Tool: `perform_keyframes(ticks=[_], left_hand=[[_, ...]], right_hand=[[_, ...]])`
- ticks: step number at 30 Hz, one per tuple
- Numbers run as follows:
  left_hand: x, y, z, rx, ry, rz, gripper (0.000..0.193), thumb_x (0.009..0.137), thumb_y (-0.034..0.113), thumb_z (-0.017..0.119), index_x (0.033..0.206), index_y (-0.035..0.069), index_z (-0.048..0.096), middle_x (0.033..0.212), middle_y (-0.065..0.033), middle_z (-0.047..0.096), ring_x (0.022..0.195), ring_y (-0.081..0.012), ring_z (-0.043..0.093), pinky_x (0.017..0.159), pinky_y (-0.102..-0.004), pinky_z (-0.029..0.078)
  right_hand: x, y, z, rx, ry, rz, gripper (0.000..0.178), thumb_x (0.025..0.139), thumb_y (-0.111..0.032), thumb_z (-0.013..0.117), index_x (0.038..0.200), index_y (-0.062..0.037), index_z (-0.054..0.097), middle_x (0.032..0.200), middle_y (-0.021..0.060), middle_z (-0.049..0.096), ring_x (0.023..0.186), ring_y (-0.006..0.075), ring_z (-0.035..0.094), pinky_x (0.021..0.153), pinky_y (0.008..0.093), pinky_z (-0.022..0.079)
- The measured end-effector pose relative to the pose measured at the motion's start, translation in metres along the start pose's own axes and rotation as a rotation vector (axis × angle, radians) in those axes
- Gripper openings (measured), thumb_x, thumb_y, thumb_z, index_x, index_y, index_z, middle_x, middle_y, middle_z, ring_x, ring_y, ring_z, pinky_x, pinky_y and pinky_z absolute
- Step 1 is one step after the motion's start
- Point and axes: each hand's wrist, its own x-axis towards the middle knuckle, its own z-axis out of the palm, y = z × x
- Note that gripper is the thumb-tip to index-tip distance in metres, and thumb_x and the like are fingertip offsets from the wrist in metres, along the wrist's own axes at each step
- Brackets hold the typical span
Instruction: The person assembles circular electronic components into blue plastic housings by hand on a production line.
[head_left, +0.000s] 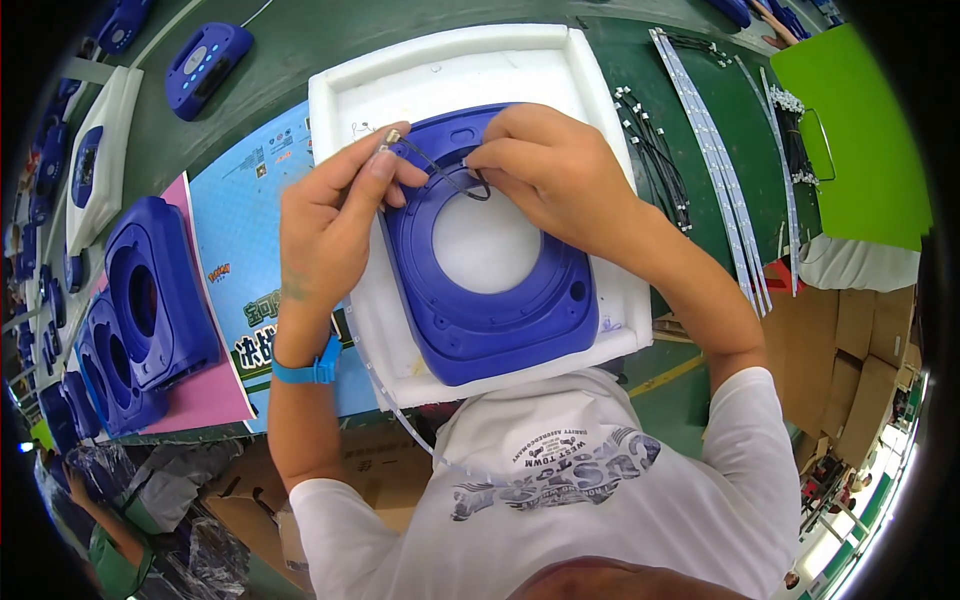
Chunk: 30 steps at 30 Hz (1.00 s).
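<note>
A short dark cable point(432, 163) runs between my two hands above a blue plastic housing point(470, 345). Thumb and fingers of my left hand point(345, 205) pinch one end, where a small pale connector shows at the fingertips. My right hand point(560, 175) is closed near the cable's other end, over the housing's upper right part; its fingertips partly hide what they grip. The housing has a large round opening and lies flat in a white foam tray point(345, 90). Through the opening the white tray bottom shows.
Bundles of black cables point(655, 155) and long white LED strips point(715, 165) lie to the right, beside a bright green panel point(850, 130). More blue housings point(160, 290) stand at left on a pink sheet. A blue panel with buttons point(207, 68) lies at far left.
</note>
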Motion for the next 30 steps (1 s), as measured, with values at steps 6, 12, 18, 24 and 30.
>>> perform_keyframes(ticks=[6,12,18,24,30], left_hand=[[-0.009,-0.006,0.009,0.018,0.039,0.009,0.035,0.113,0.013,0.061,0.143,-0.001,0.071,0.102,-0.0055,0.080,0.087,-0.0083,0.060,0.081,-0.0233,0.052],[-0.007,-0.008,0.009,0.049,0.024,0.041,0.034,0.112,0.013,0.062,0.142,-0.001,0.072,0.103,-0.0048,0.081,0.086,-0.0083,0.061,0.080,-0.0236,0.053],[-0.001,-0.001,-0.002,0.339,0.193,0.202,0.032,0.106,0.006,0.066,0.137,0.004,0.076,0.098,-0.0106,0.080,0.082,-0.0166,0.071,0.078,-0.0274,0.055],[0.001,-0.007,0.022,0.642,0.071,0.527,0.021,0.091,0.008,0.073,0.110,0.004,0.080,0.095,-0.0155,0.067,0.093,-0.0364,0.067,0.079,-0.0480,0.055],[-0.004,-0.006,0.031,0.702,0.085,0.511,0.018,0.091,0.011,0.077,0.108,0.007,0.081,0.091,-0.0108,0.064,0.090,-0.0328,0.066,0.077,-0.0457,0.055]], right_hand=[[0.002,0.005,0.001,-0.113,-0.049,-0.017,0.019,0.079,0.000,0.084,0.098,-0.0047,0.080,0.091,0.0080,0.069,0.080,0.0274,0.070,0.067,0.0372,0.057],[0.001,0.007,0.007,-0.280,-0.121,-0.108,0.013,0.081,-0.006,0.074,0.094,-0.0059,0.077,0.095,0.0049,0.068,0.092,0.0262,0.068,0.072,0.0405,0.057],[0.029,0.013,-0.020,-0.132,0.004,-0.067,0.030,0.095,-0.018,0.077,0.122,-0.0035,0.074,0.121,0.0162,0.074,0.111,0.0380,0.068,0.096,0.0470,0.055],[0.068,0.042,0.002,0.406,-0.540,0.371,0.057,0.117,-0.044,0.050,0.112,0.0073,0.074,0.099,0.0166,0.077,0.095,0.0221,0.068,0.092,0.0379,0.053],[0.075,0.055,0.012,0.292,-0.664,0.669,0.074,0.115,-0.058,0.049,0.089,0.0065,0.073,0.082,0.0047,0.069,0.081,0.0124,0.058,0.080,0.0294,0.049]])
